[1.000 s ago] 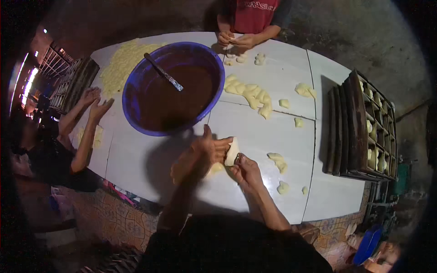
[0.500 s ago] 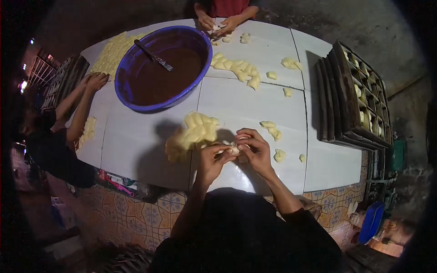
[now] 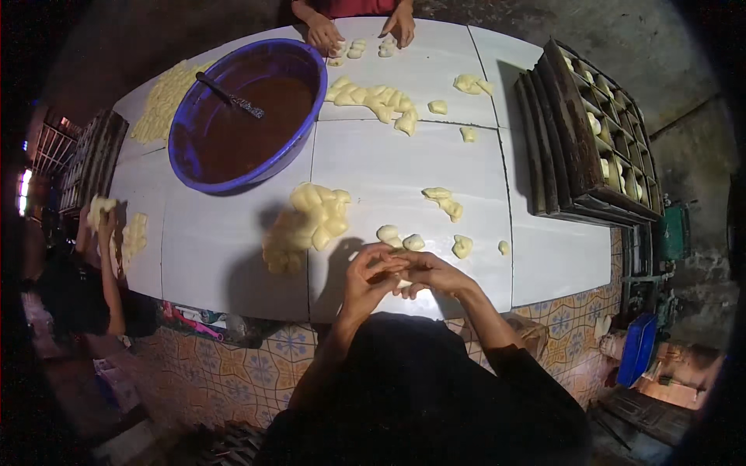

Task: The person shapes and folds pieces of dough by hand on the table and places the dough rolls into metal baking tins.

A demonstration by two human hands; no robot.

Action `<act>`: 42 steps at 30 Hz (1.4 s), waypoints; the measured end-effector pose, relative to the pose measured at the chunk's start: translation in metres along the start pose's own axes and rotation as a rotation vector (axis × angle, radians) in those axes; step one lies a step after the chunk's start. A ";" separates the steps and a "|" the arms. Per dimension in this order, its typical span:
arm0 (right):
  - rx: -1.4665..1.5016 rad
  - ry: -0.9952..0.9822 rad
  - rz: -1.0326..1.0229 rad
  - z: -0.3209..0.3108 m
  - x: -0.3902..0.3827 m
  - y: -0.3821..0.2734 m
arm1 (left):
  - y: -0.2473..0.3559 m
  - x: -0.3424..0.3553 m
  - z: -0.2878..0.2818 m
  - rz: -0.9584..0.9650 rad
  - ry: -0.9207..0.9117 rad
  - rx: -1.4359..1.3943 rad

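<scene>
Small pale dough piece (image 3: 401,273), barely visible, pinched between both hands at the near edge of the white tiled table (image 3: 388,167). Left hand (image 3: 369,276) curled around it, fingers bent close; right hand (image 3: 435,272) closed over it from the other side, fingertips meeting the left's. Just beyond the hands, two shaped dough lumps (image 3: 400,237) and a heap of yellowish dough pieces (image 3: 311,221). Farther across the table, a big purple basin (image 3: 245,113) of brown filling with a spoon (image 3: 229,95) in it. Right of the table, stacked dark baking trays (image 3: 583,132). At the table's far edge, another person's hands (image 3: 361,27).
</scene>
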State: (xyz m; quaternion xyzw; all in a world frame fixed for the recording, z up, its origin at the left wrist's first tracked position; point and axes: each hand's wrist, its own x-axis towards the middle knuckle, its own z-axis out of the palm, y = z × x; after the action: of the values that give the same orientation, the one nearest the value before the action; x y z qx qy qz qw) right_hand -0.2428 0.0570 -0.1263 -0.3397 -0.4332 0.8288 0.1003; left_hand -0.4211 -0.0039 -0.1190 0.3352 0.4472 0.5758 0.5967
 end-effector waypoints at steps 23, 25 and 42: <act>-1.295 0.938 -0.306 -0.067 -0.031 0.035 | -0.022 0.011 -0.052 -0.047 0.262 0.122; -0.840 0.959 -0.310 -0.047 -0.025 0.039 | -0.020 0.006 -0.046 -0.020 0.091 0.264; -0.817 0.301 -0.811 0.062 0.058 -0.046 | -0.003 0.001 -0.032 -0.159 -0.106 -1.167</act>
State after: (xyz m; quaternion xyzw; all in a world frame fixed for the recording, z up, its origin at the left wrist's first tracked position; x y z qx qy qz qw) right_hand -0.3331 0.0714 -0.0930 -0.2718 -0.7933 0.4331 0.3306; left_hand -0.4488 -0.0066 -0.1342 -0.0548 0.0498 0.6626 0.7453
